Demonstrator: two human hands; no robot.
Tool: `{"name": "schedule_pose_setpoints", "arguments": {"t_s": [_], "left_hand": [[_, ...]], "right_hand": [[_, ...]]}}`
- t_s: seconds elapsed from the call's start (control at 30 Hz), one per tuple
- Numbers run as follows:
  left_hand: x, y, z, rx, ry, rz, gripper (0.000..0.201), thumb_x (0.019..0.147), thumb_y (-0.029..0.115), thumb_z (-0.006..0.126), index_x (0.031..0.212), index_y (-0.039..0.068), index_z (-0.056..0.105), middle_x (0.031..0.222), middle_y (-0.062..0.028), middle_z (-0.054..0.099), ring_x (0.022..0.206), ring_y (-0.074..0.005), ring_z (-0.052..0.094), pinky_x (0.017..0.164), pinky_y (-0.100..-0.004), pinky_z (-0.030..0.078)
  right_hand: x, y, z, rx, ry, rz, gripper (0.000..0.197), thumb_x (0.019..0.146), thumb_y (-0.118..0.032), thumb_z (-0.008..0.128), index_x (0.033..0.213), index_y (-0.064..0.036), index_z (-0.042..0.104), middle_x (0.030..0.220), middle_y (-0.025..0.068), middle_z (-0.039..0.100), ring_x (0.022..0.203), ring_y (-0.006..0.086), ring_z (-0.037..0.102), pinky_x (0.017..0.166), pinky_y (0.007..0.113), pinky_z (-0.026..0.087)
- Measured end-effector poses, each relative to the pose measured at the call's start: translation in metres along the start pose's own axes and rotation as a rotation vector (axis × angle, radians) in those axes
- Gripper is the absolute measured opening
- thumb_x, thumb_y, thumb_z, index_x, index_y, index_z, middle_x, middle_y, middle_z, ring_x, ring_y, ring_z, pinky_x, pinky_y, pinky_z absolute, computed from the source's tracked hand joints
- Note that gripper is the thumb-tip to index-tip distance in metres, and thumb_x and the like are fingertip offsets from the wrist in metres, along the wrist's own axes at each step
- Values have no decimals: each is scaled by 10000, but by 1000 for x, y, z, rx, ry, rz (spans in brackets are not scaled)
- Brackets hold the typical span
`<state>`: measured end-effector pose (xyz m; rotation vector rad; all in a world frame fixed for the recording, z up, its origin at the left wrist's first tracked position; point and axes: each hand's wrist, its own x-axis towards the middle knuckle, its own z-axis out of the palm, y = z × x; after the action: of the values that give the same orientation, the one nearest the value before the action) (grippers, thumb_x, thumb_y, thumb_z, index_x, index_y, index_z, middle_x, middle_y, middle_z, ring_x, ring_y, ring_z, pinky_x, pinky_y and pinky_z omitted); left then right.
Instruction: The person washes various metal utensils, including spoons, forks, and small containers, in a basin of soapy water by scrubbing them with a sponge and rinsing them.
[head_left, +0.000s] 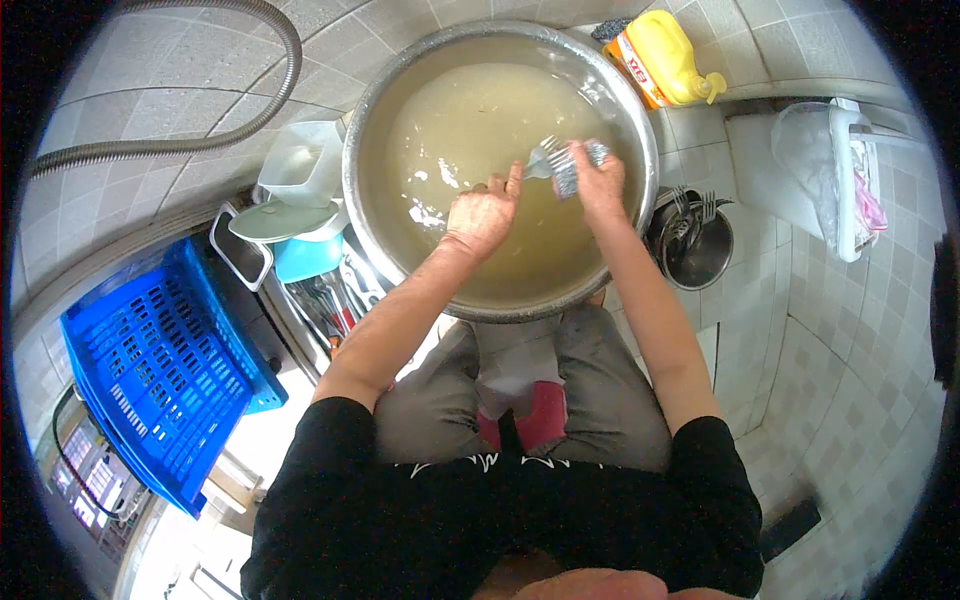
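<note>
Over a wide metal basin (362, 190) of cloudy, yellowish water (460, 115), both my hands work close together. My left hand (482, 214) is closed with its index finger stretched forward, gripping a metal fork (538, 167); the handle is mostly hidden by the fingers. The tines point up and to the right. In my right hand (601, 184) is a silvery-grey scrubbing pad (566, 180), pinched between thumb and fingers and held against the fork's head. Foam patches float on the water left of my left hand.
Right of the basin stands a metal pot (702, 262) with several forks (690, 212). A yellow bottle (668, 58) lies behind it. At left are plastic containers (300, 160), loose cutlery (325, 303) and a blue basket (160, 360). A flexible hose (180, 147) curves along the tiled wall.
</note>
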<state>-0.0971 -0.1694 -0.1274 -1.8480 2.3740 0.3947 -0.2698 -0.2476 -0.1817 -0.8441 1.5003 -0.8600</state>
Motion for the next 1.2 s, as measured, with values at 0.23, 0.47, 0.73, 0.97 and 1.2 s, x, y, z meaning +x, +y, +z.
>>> {"name": "schedule_pose_setpoints", "arguments": {"t_s": [0.23,0.47,0.73,0.97,1.2], "left_hand": [[3,-29,15,-1448,-125,-499,245,901,115,454,1126,18,447,903,-174,607,727,-270,629,656,-341,528],[2,-28,1,-2288,-247,-514,163,923,115,457,1055,22,471,1081,-152,592,967,-251,593,846,-356,493],[1,-11,1,-2050,-312,-688,173,919,245,489,1036,120,510,1040,-20,576,952,-167,547,786,-446,488],[-9,-32,30,-1859,-164,-762,280,922,325,447,980,62,524,967,-81,600,878,-204,569,779,-406,479],[3,-61,11,-1960,320,-725,213,919,214,444,890,9,496,702,-92,574,694,-198,583,709,-354,525]], "right_hand": [[-11,-27,-18,105,-310,127,363,925,-334,464,1093,-14,501,844,133,614,709,209,634,618,321,530],[-33,-47,-6,-303,-629,97,422,908,-405,459,988,-15,600,860,61,617,761,128,571,731,274,441],[-37,-11,25,-768,-815,-34,529,822,-493,503,939,10,616,732,169,625,669,239,610,618,373,482],[-49,14,31,-730,-908,-67,348,732,-299,640,875,16,603,710,127,616,639,187,577,613,339,472],[-10,5,15,-1233,-596,-586,359,766,-98,570,1124,-124,580,1119,212,556,932,255,603,761,353,490]]}}
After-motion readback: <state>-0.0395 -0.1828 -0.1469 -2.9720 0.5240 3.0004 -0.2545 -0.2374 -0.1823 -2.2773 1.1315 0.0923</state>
